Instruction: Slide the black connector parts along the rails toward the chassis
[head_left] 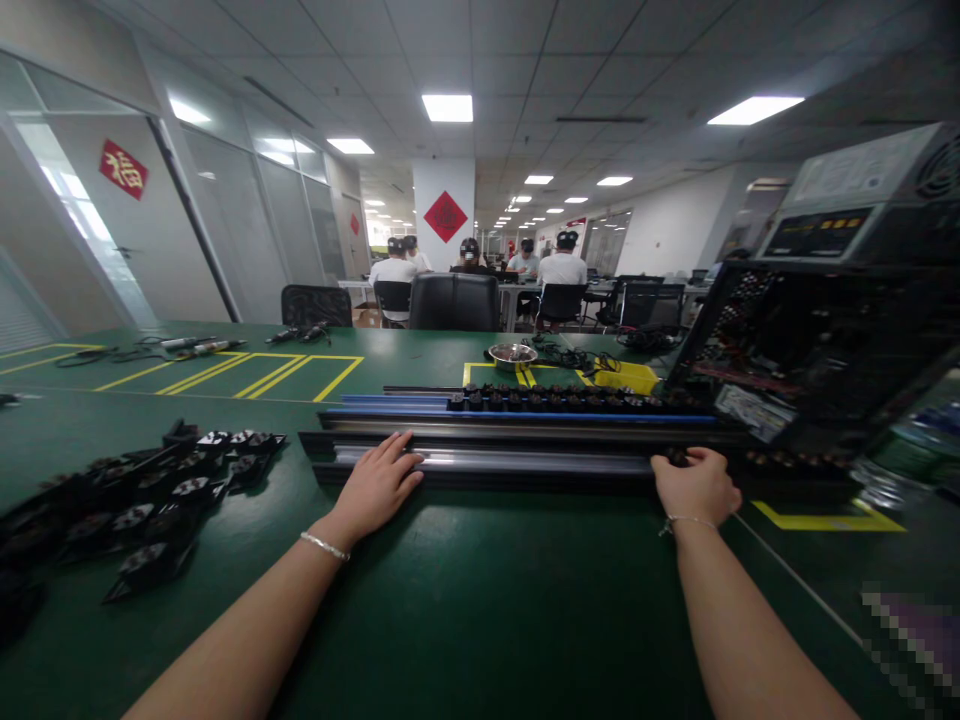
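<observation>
Our left hand lies flat, fingers spread, on the metal rail across the green table; our right hand pinches its end. An uneven push could skew it — knocking the clips behind.

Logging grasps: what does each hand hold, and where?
Left hand rests flat on the rail's left end. Right hand grips its right part, fingers curled over.

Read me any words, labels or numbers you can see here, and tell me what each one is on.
"福": red diamond sign on the glass wall at left.
Red diamond sign on the white pillar: character too blurred to read.
Label on top of the computer case: print too small to read.
Sticker inside the case: unreadable.
Nothing readable on the rails under the hands.
</observation>
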